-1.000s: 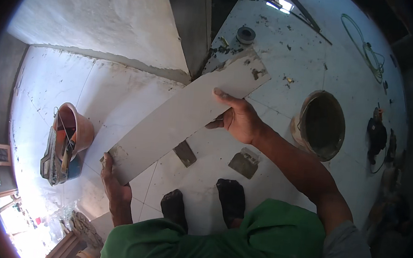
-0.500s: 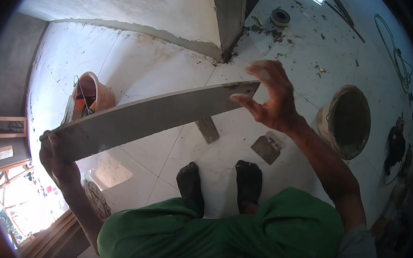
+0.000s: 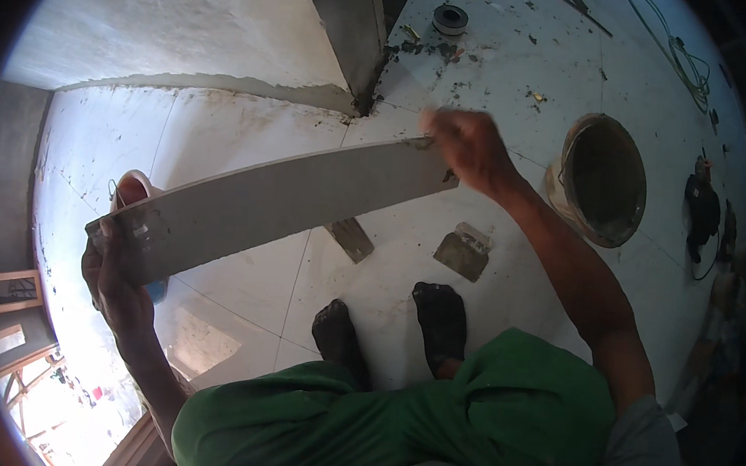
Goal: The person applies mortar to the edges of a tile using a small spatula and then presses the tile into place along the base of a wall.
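Observation:
My left hand (image 3: 116, 274) is closed on the left end of a long, narrow grey tile strip (image 3: 265, 207), held tilted across my body above the floor. My right hand (image 3: 468, 140) is on the upper edge of the strip's right end, fingers bent but smeared by motion, so its grip is unclear. The strip has rough, chipped ends. Beneath it on the white tiles lie two small dark flat pieces (image 3: 348, 242) (image 3: 460, 256), near my feet in dark socks (image 3: 436, 321).
A pale mortar bucket (image 3: 600, 181) stands right, beside a dark tool (image 3: 701, 211). Behind the strip is another bucket (image 3: 136, 186). A tape roll (image 3: 449, 20), coiled green hose (image 3: 692, 74) and debris lie further off. A plastered wall corner (image 3: 350, 73) rises ahead; bright doorway lower left.
The strip has turned flatter across the view, its left end moving left and up with my left hand. My right hand has shifted from mid-strip to its far right end.

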Demonstrator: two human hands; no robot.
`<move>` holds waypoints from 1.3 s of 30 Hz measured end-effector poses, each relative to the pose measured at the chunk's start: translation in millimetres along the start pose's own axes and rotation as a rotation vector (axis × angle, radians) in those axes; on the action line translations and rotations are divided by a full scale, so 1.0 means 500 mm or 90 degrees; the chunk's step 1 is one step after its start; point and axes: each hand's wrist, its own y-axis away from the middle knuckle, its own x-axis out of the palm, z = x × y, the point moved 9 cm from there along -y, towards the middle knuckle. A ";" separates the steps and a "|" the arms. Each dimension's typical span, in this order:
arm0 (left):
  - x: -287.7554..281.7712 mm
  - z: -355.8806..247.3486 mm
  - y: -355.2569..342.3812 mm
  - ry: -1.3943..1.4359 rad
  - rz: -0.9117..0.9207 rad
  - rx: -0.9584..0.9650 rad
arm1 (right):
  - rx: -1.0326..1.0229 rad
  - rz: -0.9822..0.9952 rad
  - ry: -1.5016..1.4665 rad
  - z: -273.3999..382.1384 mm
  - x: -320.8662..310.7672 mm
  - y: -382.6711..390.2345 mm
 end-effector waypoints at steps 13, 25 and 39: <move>-0.047 0.139 0.037 -0.018 -0.059 -0.111 | 0.100 0.110 0.023 -0.004 0.054 0.019; -0.095 0.219 0.064 0.004 -0.200 -0.193 | 0.099 -0.275 0.218 -0.190 -0.086 0.036; -0.200 0.353 0.178 0.061 -0.284 -0.288 | 0.176 0.183 0.485 -0.190 0.118 0.255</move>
